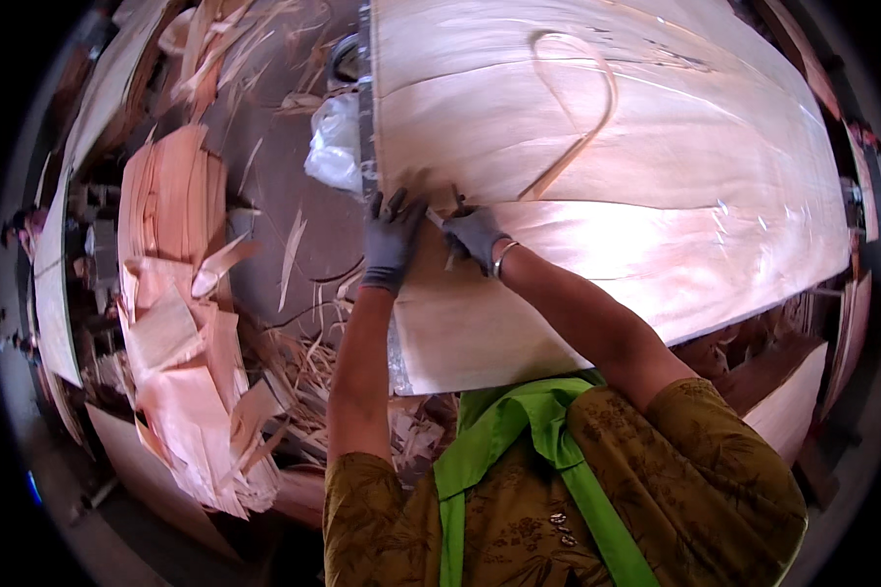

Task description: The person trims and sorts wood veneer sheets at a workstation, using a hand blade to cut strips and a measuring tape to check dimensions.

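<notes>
A large pale wood veneer sheet [480, 323] lies spread before me, with lengthwise cracks across it. My left hand [392, 243], in a grey glove, rests near the sheet's left edge with its fingers stretched out and pressing down. Just right of it, my right hand [475, 235], also gloved, is closed on a small knife-like tool [436, 217]. A narrow light tip points from that hand toward the left one; the fingers hide most of the tool. A brownish patch of veneer [431, 186] shows around and beyond the fingertips.
A looped veneer strip [612, 93] lies farther up the sheet. Past the dark left table edge [366, 98] sits a clear plastic bag [335, 145]. A tall stack of veneer pieces [171, 196] stands at the left, with scraps [308, 377] heaped beside it.
</notes>
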The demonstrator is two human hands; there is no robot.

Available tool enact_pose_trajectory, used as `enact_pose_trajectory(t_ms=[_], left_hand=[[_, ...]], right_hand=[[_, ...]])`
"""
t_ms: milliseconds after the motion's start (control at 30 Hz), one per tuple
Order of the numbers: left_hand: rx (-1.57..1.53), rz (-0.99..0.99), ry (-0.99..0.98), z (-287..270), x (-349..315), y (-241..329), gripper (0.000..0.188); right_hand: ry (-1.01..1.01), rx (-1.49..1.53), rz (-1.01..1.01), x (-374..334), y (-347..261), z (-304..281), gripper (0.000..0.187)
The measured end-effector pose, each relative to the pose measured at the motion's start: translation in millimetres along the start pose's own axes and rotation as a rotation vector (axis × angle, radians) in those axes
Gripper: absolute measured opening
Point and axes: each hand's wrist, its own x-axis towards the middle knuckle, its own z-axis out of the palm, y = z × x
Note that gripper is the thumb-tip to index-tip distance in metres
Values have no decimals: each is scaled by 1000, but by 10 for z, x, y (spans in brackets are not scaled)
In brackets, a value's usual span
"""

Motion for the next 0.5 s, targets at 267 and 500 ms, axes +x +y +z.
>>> enact_pose_trajectory(t_ms=[267,500], left_hand=[[250,144,-116,-55,-38,72,37],[221,94,-203,-113,153,326,36]], right_hand=[[-22,254,108,-295,215,151,15],[111,203,-46,-119,535,289,9]])
